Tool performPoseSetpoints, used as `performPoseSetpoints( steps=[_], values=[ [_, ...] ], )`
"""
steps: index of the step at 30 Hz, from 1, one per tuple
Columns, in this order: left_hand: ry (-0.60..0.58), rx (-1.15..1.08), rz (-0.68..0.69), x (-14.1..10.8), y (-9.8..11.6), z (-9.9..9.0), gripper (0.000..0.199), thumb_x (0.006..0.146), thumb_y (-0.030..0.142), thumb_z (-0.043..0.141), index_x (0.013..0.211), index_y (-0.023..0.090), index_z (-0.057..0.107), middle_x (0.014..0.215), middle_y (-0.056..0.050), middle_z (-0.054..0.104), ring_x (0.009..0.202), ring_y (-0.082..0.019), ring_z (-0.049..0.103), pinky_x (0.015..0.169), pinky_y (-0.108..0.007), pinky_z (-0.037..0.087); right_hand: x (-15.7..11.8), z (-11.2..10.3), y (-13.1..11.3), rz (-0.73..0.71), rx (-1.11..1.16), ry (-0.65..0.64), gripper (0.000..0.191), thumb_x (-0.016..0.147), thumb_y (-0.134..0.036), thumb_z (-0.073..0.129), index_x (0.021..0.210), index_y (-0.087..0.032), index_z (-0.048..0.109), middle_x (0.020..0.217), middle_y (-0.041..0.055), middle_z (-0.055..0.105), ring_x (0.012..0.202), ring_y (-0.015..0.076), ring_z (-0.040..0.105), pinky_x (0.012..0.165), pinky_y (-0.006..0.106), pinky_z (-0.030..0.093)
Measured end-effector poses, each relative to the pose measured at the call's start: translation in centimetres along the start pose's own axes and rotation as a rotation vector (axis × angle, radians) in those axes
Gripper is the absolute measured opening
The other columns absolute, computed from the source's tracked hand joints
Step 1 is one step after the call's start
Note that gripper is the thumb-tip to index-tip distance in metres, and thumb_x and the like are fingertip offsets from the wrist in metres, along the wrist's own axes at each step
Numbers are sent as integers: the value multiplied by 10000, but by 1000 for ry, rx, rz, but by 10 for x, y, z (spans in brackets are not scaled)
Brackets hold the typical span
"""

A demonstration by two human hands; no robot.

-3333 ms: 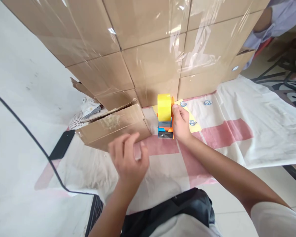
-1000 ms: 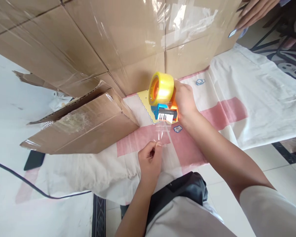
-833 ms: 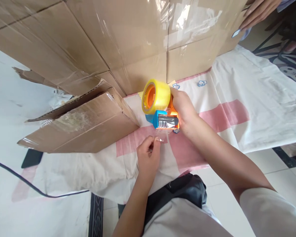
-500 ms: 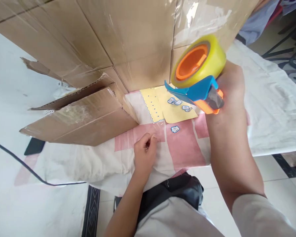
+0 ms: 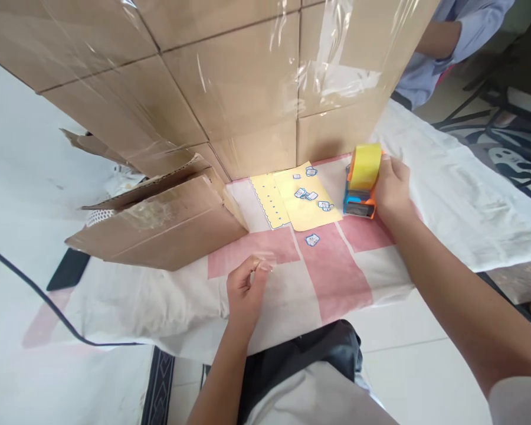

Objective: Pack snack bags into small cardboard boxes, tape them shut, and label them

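My left hand (image 5: 244, 292) is closed in a pinch above the cloth, with a small clear piece of tape (image 5: 268, 257) at its fingertips. On the right, my right hand (image 5: 393, 186) grips a tape dispenser (image 5: 365, 168) with a yellow roll and an orange and blue body. The dispenser is down at the cloth, beside a yellow sheet of paper (image 5: 298, 215) bearing several small blue-edged stickers. A narrower dotted yellow strip (image 5: 265, 195) adjoins the sheet's left side. One loose sticker (image 5: 312, 240) lies on the pink part of the cloth, between my hands.
Large taped cardboard boxes (image 5: 248, 88) stand stacked behind the paper. An open cardboard box (image 5: 159, 230) sits at the left. A pink and white cloth (image 5: 340, 283) covers the table. Another person's sleeve (image 5: 473, 35) shows at top right. A black cable (image 5: 39, 301) runs at the left.
My right hand has lowered the tape dispenser from in front of the boxes to the cloth right of the paper. My left hand has shifted slightly left and nearer me, still pinching.
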State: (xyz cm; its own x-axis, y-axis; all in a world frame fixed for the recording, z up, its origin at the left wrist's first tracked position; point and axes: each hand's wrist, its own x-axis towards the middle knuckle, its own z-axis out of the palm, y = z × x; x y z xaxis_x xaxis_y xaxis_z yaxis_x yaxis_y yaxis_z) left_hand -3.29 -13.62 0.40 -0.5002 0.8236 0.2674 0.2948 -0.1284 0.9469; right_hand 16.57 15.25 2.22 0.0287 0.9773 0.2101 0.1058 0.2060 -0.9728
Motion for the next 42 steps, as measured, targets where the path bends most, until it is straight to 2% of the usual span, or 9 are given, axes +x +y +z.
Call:
performPoseSetpoints(
  steps=[5, 9, 11, 15, 19, 27, 32, 37, 42],
  values=[
    [6, 25, 35, -13, -1, -25, 273, 980, 322, 556, 764, 179, 639, 659, 3, 539, 634, -124, 503, 612, -253, 406, 5, -9, -1, 76, -117, 322, 306, 976, -217, 465, 671, -236, 454, 821, 109, 605, 780, 180, 594, 722, 414, 413],
    [-16, 93, 151, -23, 5, -50, 261, 985, 237, 539, 737, 187, 602, 645, 0, 537, 665, -137, 526, 649, -272, 431, -32, 7, -43, -550, -344, 510, 134, 897, -246, 645, 992, -198, 563, 1203, 234, 578, 1160, 270, 534, 992, 483, 380],
    [-51, 116, 257, -26, 8, -61, 236, 980, 196, 540, 754, 192, 609, 660, -10, 580, 689, -146, 544, 664, -282, 450, -68, 33, -68, -602, -239, 89, 168, 959, -359, 561, 1015, -209, 610, 1099, 182, 641, 1015, 234, 598, 897, 449, 438],
    [-123, 89, 488, -28, 12, -76, 215, 996, 260, 542, 824, 208, 661, 682, -39, 675, 799, -198, 622, 751, -344, 525, -138, 96, -99, 62, 24, -1151, 496, 965, -611, 454, 932, -179, 695, 1051, 133, 726, 816, 193, 651, 727, 362, 469],
    [-162, 56, 533, -32, 11, -87, 213, 1005, 269, 540, 847, 207, 669, 688, -37, 701, 984, -227, 682, 888, -383, 545, -171, 128, -106, 359, 134, -1578, 571, 933, -681, 494, 1022, -164, 718, 951, 82, 724, 667, 121, 595, 579, 266, 374],
    [-119, 72, 504, -31, 12, -103, 218, 986, 219, 557, 794, 200, 657, 654, -38, 688, 972, -236, 692, 804, -348, 555, -170, 143, -126, 236, 242, -1483, 245, 849, -369, 739, 828, -174, 591, 774, -13, 612, 648, 85, 498, 589, 233, 363],
    [219, -6, 128, -21, 19, -99, 309, 979, 261, 570, 692, 184, 653, 574, -7, 599, 626, -140, 591, 578, -244, 459, -153, 148, -158, -200, 57, -1323, 201, 910, -360, 667, 818, -188, 620, 782, 11, 630, 708, 125, 556, 636, 264, 417],
    [430, -90, -83, 17, 49, -90, 339, 953, 381, 619, 687, 180, 678, 488, 38, 478, 517, -93, 468, 547, -223, 395, -128, 172, -207, -624, -170, -1112, 155, 930, -283, 610, 798, -203, 602, 702, -13, 582, 614, 112, 478, 577, 267, 356],
    [547, -321, -190, 73, 63, -79, 349, 915, 440, 655, 699, 168, 689, 472, 52, 405, 481, -71, 379, 501, -214, 314, -96, 227, -229, -756, -343, -1077, 160, 916, -152, 555, 771, -209, 514, 689, -18, 553, 610, 116, 437, 588, 269, 311]
  ],
)
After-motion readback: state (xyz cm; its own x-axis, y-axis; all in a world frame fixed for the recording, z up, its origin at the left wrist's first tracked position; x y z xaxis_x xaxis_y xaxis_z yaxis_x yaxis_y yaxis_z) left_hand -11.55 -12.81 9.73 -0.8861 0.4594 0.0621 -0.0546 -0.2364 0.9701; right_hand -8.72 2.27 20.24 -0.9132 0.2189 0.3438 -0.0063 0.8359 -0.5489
